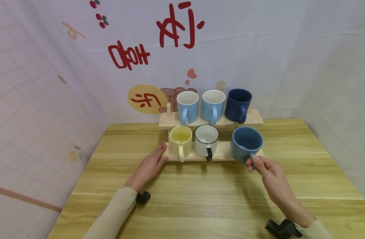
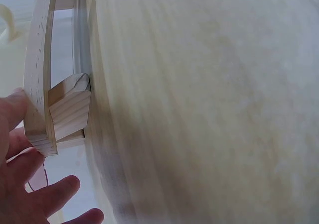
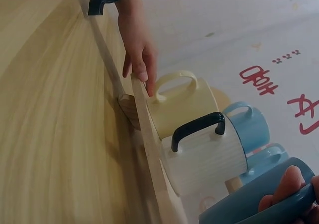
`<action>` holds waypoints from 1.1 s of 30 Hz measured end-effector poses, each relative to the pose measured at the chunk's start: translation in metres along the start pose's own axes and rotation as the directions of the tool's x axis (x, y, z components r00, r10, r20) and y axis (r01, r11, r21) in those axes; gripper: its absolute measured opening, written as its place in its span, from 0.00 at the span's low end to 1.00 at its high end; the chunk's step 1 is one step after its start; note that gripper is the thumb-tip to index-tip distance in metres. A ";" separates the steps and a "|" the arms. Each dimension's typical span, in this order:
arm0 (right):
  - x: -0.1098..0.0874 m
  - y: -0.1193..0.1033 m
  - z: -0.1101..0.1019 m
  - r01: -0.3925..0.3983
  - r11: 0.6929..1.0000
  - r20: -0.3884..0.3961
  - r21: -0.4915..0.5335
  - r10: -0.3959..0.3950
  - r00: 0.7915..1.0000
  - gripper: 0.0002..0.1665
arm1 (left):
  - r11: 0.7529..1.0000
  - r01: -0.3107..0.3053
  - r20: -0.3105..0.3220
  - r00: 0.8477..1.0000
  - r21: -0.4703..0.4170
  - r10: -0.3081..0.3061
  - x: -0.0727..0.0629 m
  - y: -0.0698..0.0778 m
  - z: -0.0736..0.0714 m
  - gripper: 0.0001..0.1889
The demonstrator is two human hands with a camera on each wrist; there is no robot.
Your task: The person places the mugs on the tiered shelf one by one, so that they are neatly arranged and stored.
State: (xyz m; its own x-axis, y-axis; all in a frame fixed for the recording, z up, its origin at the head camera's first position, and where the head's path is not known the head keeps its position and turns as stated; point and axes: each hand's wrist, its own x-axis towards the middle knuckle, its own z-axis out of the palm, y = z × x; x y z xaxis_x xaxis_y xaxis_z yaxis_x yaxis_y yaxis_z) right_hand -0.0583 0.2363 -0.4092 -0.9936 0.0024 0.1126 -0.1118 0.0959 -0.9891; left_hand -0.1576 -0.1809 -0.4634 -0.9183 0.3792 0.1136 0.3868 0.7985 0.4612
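My right hand (image 1: pixel 272 176) pinches the handle of a grey-blue mug (image 1: pixel 246 144) at the right part of the lower board. Whether the mug's base touches the board, I cannot tell. The left hand (image 1: pixel 148 167) holds the left end of the two-tier wooden rack (image 1: pixel 224 152); in the left wrist view, thumb and fingers lie around the board's end (image 2: pixel 37 109). On that lower tier stand a yellow mug (image 1: pixel 185 146) and a white mug (image 1: pixel 201 147) with black rim and handle. Two light blue mugs (image 1: pixel 192 111) (image 1: pixel 210 111) and a navy mug (image 1: pixel 232 111) stand above.
The rack stands near the back edge of a wood-grain table (image 1: pixel 194 205). A printed white cloth (image 1: pixel 245 53) hangs behind it, and pale walls close off both sides. Dark camera mounts (image 1: pixel 143 198) sit on both wrists.
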 end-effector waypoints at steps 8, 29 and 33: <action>0.009 0.007 0.008 -0.017 0.998 0.023 -0.066 0.018 1.000 0.28 | 1.000 0.001 0.009 1.000 0.011 -0.001 0.000 0.003 -0.002 0.31; 0.031 0.014 0.024 -0.074 0.993 -0.005 -0.093 0.074 0.997 0.30 | 1.000 0.003 0.002 1.000 0.014 -0.003 0.000 0.004 0.000 0.30; 0.035 0.016 0.025 -0.085 0.991 0.001 -0.098 0.086 0.996 0.31 | 1.000 0.006 0.002 1.000 0.014 -0.006 0.001 0.003 0.000 0.31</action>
State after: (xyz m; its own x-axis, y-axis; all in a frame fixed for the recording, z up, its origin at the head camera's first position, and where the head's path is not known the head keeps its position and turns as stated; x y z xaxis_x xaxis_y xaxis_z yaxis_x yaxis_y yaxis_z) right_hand -0.0949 0.2133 -0.4234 -0.9996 0.0099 0.0271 -0.0247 0.1929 -0.9809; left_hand -0.1570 -0.1780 -0.4624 -0.9204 0.3756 0.1087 0.3825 0.8071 0.4499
